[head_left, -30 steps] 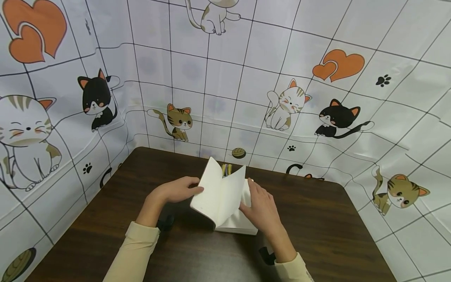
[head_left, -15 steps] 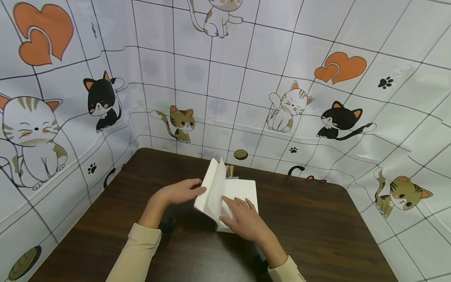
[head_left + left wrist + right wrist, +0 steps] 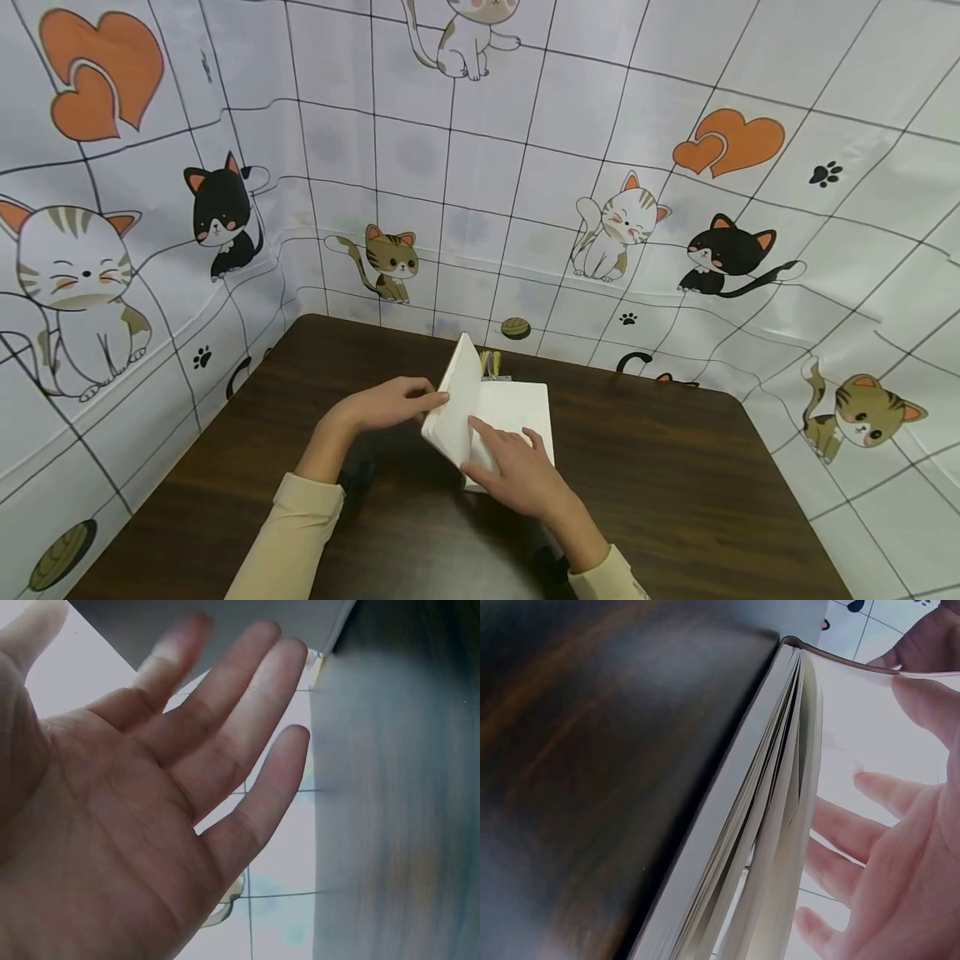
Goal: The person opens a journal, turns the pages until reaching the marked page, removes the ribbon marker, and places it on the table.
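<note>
A notebook with blank white pages lies open on the dark brown table. Its left leaves stand steeply raised. My left hand props them from behind, thumb at their edge; in the left wrist view its fingers are straight. My right hand lies flat on the right page with straight fingers. In the right wrist view the fanned page edges run up the middle, with the right hand's fingers beside them.
Yellowish ribbon bookmarks stick out at the notebook's far edge. A white cat-print sheet walls the table on the back and both sides. Bare tabletop lies left and right of the notebook.
A loose page that stood upright has swung left onto the raised leaves. My right hand moved from the book's right edge to lie flat on the right page. The left hand barely moved.
</note>
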Available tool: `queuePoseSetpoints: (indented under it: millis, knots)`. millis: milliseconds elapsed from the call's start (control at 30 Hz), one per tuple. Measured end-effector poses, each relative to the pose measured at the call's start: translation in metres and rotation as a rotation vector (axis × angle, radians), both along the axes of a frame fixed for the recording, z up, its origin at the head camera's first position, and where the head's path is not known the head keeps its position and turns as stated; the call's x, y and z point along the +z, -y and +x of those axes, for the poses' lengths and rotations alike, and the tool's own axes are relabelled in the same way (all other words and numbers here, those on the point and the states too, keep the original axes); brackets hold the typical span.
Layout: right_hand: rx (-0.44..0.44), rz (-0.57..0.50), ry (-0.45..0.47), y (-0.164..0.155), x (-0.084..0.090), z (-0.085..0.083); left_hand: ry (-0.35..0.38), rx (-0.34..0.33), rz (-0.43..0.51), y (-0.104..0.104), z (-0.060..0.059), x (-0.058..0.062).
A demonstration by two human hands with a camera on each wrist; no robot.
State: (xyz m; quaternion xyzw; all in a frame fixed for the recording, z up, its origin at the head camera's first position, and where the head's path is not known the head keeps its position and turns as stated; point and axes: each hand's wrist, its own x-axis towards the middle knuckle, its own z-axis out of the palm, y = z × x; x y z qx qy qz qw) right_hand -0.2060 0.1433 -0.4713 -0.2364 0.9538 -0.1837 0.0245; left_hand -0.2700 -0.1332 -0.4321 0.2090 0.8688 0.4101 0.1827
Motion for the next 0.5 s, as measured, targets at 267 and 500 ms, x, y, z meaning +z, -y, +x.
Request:
queuePoseSetpoints:
  millis: [267, 500]
  knots:
    - [-0.009, 0.004, 0.005, -0.0002, 0.0011, 0.0002, -0.028, -0.046, 0.006, 0.0001, 0.0022, 0.0058]
    - [0.046, 0.016, 0.013, -0.0074, 0.0059, -0.0004, -0.041, -0.055, -0.014, 0.0054, 0.0003, 0.0005]
